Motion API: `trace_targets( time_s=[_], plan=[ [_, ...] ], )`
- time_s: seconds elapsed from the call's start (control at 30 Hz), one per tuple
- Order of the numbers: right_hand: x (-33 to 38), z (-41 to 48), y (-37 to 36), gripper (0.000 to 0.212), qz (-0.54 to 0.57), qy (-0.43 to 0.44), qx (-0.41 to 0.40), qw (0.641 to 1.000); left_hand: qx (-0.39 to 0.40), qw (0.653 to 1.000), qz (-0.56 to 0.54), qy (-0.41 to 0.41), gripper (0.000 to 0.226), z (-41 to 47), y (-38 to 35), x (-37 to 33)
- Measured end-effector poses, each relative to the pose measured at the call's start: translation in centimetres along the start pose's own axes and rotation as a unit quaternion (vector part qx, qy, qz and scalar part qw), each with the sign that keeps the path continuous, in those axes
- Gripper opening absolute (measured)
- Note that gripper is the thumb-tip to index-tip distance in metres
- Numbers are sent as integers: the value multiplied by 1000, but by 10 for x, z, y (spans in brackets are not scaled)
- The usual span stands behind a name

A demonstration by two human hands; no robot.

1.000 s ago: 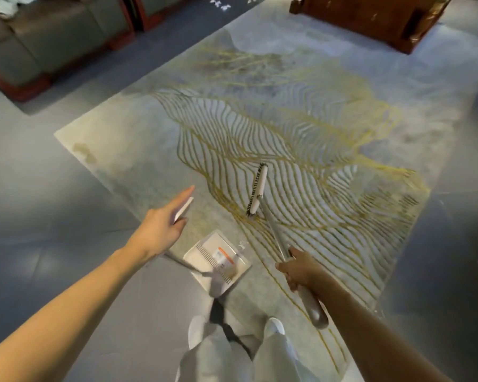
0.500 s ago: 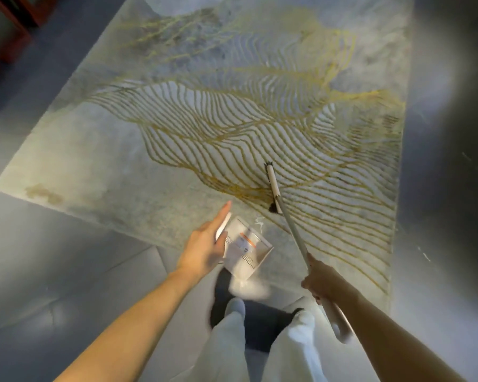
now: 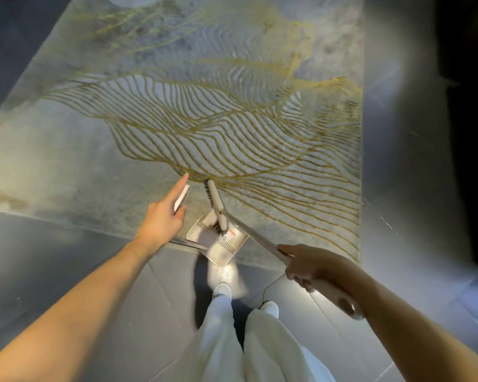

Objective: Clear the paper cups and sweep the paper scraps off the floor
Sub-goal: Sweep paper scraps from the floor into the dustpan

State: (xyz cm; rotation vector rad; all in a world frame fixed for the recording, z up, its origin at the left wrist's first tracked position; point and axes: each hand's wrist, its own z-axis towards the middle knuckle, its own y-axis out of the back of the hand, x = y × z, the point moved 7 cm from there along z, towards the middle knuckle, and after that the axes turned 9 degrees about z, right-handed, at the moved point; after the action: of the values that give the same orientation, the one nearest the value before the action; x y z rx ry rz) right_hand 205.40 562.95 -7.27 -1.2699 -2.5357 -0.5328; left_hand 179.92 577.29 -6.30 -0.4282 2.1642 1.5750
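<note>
**Friend:** What could go wrong from here?

**Me:** The dustpan (image 3: 218, 248) is the weak spot. It lies across the near edge of the rug (image 3: 232, 119), partly on pile and partly on the grey tiles (image 3: 66, 271), so I doubt its lip sits flat. Anything I drag in could slip underneath. My left hand (image 3: 160, 219) holds only the white grip at the top of its long handle. Thumb and lower fingers are round the grip and the forefinger points straight out to the far side (not a firm hold, I'd say). A hard stroke could twist the pan or tip it.

**Friend:** And the broom?

**Me:** My right hand (image 3: 307, 264) is wrapped round the shaft of the broom (image 3: 250, 233), near its end, off to the right. The brush head slants from the rug down into the pan, bristles against its floor. If I lift it briskly, light paper could flick out onto the tiles by my shoes (image 3: 222, 288).

**Friend:** How do the scraps look?

**Me:** I honestly cannot tell. Any paper scraps are under the bristles or lost in blur. I see none loose on rug or tiles, and no paper cups anywhere. The pan itself is pale plastic, with comb teeth along one side and an orange label.
</note>
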Motion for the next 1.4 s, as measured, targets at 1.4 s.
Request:
trace_targets(
  time_s=[1.4],
  plan=[
    [485, 191, 159, 57, 376, 171, -3, 911, -272, 959, -72, 43, 61, 333, 309, 77]
  ],
)
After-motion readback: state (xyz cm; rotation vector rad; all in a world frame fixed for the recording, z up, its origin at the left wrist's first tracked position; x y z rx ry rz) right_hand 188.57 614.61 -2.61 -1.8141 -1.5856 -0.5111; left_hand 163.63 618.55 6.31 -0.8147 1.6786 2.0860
